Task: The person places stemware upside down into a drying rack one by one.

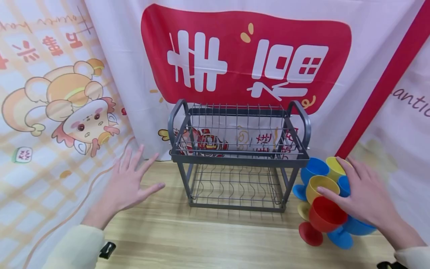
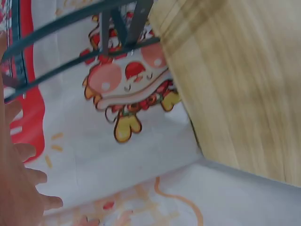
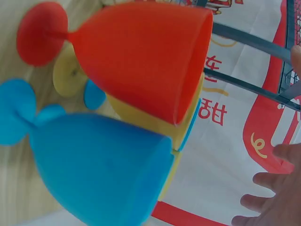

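Observation:
My left hand (image 1: 129, 183) hovers over the table to the left of a dark grey two-tier dish rack (image 1: 240, 160), its fingers spread and holding nothing. On the right, my right hand (image 1: 366, 190) is held with fingers apart above a cluster of several plastic goblets. In that cluster stand a red goblet (image 1: 327, 215) in front, a yellow goblet (image 1: 322, 188) behind it, and a blue goblet (image 1: 314, 170) farther back. The right wrist view shows the red goblet (image 3: 141, 56) and a blue goblet (image 3: 99, 165) upright beside each other, with the right fingers (image 3: 273, 183) apart from their rims.
Both wire tiers of the rack hold nothing. Behind it hangs a white curtain with a red panel (image 1: 245, 56) and white characters. A checked cloth with cartoon prints (image 1: 67, 112) covers the left side. The rack and goblets stand on a light wooden tabletop (image 1: 215, 239).

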The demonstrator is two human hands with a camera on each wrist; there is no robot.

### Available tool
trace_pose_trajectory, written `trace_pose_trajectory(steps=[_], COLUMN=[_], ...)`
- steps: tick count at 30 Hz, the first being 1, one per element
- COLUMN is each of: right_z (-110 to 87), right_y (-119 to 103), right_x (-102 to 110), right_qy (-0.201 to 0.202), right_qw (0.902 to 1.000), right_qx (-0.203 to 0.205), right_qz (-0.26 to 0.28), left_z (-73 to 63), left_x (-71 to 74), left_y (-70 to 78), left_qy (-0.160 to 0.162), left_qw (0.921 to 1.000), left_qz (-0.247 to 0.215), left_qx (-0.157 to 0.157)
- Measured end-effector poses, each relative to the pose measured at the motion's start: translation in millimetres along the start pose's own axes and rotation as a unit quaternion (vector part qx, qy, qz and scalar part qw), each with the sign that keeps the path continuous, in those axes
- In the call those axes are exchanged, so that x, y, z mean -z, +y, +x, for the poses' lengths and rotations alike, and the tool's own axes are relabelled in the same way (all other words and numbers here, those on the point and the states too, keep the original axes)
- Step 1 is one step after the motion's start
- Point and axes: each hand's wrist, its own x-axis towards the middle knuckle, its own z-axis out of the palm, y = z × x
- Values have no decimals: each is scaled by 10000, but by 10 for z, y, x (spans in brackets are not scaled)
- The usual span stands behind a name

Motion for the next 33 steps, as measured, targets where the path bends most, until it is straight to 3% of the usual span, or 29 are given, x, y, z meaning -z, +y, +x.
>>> trace_pose_trajectory(steps=[6, 13, 17, 24, 33], right_z=[-246, -525, -660, -825, -947], right_y=[-55, -116, -198, -327, -366], right_x=[-69, -194, -296, -439, -600], right_qy=[52, 73, 262, 410, 417], right_qw=[9959, 9767, 9653, 9401, 9312], right_qx=[-509, -1358, -1805, -2516, -2739], right_qz=[746, 1663, 1867, 2262, 2368], left_z=[-106, -158, -164, -204, -228], left_x=[-154, -325, -397, -445, -577], left_y=[260, 566, 715, 924, 1093], left_qy=[234, 250, 220, 463, 390], left_qw=[9978, 9942, 9949, 9957, 9936], left_qz=[-51, -150, -250, -511, -608], left_qx=[-611, -1034, -956, -622, -869])
